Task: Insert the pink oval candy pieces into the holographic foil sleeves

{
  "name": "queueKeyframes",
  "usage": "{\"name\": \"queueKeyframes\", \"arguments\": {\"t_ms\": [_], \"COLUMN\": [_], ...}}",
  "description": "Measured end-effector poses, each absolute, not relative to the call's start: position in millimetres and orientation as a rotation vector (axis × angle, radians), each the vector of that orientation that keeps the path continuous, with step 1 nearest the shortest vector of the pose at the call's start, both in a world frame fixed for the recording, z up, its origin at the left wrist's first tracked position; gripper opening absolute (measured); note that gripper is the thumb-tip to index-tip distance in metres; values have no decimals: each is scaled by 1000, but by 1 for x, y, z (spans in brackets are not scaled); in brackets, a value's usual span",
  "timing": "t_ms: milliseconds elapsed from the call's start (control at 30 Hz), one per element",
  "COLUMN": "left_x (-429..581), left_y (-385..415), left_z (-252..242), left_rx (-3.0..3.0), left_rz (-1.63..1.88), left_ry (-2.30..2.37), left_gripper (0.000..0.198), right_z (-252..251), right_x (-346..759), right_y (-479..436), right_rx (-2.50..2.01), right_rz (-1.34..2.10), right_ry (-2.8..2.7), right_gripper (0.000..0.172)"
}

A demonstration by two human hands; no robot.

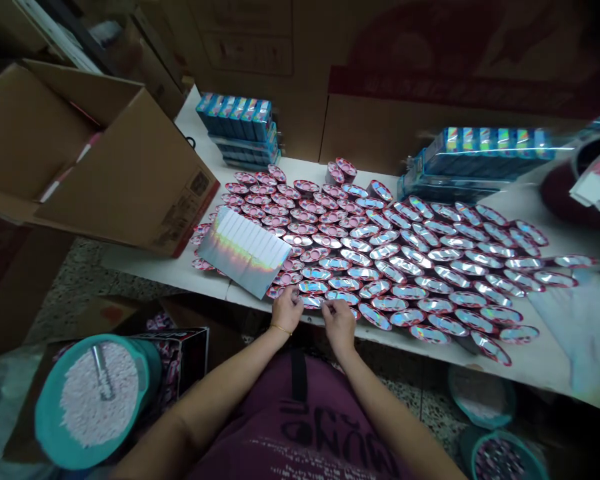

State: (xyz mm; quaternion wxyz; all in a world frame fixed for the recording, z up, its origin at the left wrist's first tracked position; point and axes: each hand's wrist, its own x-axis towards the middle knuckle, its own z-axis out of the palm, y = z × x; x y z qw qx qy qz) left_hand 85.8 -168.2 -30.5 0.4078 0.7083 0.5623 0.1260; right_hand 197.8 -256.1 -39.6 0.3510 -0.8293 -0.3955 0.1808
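Along the near edge of the white table [153, 267], the left hand [287, 311] and right hand [339, 323] sit close together, fingers curled down onto shiny oval packets [405, 273]; whether they are gripping one, I cannot tell. The packets crowd the tabletop, leaving little open room, and a shiny printed sheet [245, 253] lies over some. Below left, a teal tub [45, 413] holds small pale pieces [100, 413] and a metal scoop [103, 372], near an open cardboard box [110, 160].

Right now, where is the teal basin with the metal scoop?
In the head view, the teal basin sits lower left, beside the left forearm and a black box.
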Motion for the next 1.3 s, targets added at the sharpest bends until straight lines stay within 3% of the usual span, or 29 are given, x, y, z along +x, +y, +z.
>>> {"name": "queueKeyframes", "arguments": {"t_ms": [267, 400, 567, 667, 767, 900, 1000, 1133, 1300], "left_x": [89, 69, 49, 47, 34, -12, -39, -46, -44], "left_y": [-174, -175, -183, -176, -132, -18, 71, 138, 149], "left_z": [-20, -12, -16, -13, 2, 20, 16, -7, -20], "left_rx": [1997, 2296, 2559, 2523, 2473, 2348, 2137, 1862, 1665], "left_rz": [181, 192, -75, -46, 234, 615, 543, 392, 386], "left_ry": [1420, 1243, 1049, 998, 1006, 1512, 1655, 1378, 1230], "left_gripper": [28, 28, 45, 45, 41, 46, 54, 58, 20], "right_z": [-30, -23, -22, -24, -19, 5, 23, 25, 14], "right_x": [205, 211, 217, 222, 224, 204, 172, 130, 96], "right_y": [-250, -260, -273, -271, -255, -192, -119, -24, 44], "right_rx": [-2376, -2248, -2254, -2229, -2098, -1837, -1679, -1733, -2029], "right_rz": [477, 361, 222, 269, 310, 359, 403, 388, 351], "right_ry": [-1129, -1603, -2046, -2015, -1798, -1620, -1593, -1552, -1538], "right_gripper": [19, 25, 43, 37, 30, 29, 28, 28, 33]}}
